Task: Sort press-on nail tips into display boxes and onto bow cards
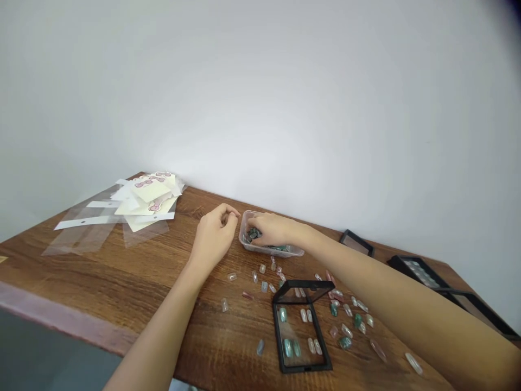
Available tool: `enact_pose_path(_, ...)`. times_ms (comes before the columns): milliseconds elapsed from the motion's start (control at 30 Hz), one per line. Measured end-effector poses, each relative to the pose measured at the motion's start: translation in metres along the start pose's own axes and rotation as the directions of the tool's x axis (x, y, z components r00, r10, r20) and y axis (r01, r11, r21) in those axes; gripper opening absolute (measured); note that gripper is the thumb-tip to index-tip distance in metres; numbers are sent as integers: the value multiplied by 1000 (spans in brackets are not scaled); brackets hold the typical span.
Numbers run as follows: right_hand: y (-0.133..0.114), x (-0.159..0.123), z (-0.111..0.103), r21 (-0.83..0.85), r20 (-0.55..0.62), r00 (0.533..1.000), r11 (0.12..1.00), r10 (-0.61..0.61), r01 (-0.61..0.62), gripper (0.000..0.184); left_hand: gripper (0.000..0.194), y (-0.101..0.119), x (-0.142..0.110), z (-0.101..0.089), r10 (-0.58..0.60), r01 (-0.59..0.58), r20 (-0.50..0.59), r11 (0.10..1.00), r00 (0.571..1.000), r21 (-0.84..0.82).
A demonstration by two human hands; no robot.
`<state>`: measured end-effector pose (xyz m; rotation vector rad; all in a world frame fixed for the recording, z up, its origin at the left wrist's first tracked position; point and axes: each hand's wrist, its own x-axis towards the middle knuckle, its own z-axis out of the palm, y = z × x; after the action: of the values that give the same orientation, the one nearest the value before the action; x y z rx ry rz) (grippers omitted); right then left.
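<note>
My left hand (pixel 215 233) hovers over the table just left of a clear plastic tub (pixel 291 251). Its fingers are curled and the thumb meets the index finger; what they hold, if anything, is hidden. My right hand (pixel 271 228) reaches into the tub, fingers curled round a cluster of dark green press-on nails (pixel 253 234). More green pieces lie in the tub beneath that hand. Nearer to me, a black display case (pixel 280 347) stands with its windowed lid raised. Inside it, green nails (pixel 288 347) and pale pink nails (pixel 314 346) sit in pairs or singly.
Loose nails (pixel 345 342) in green, pink and clear lie scattered around the case. Cards with pink bow prints and clear bags (pixel 150 195) are piled at the back left. More black cases (pixel 419 271) stand at the right. A white wall (pixel 260 108) runs behind the table.
</note>
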<state>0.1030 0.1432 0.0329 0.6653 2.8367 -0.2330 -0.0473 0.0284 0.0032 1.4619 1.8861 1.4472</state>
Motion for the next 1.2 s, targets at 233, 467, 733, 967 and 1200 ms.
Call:
enact_pose_path(233,-5,0,1,-110,-11,1000,994,17,-18,31,27,-15,6,4,-8,5,64,999,998,41)
enact_pose_path(467,7,3,15,-98,-66,997,994,-44,38,20,31,-25,7,5,-16,14,37,998,999,64)
enact_pose_path(733,23,-3,19,58,-182,983,998,-24,35,15,33,-29,6,10,16,-15,-43,1000,999,12)
enact_pose_path(967,46,-27,9,269,-344,927,961,149,-55,8,35,-38,10,18,55,-69,-147,993,988,-92)
enact_pose_path(1200,44,-87,2,488,-460,815,867,353,-100,10,30,-12,28,-3,108,-121,-105,985,989,-124)
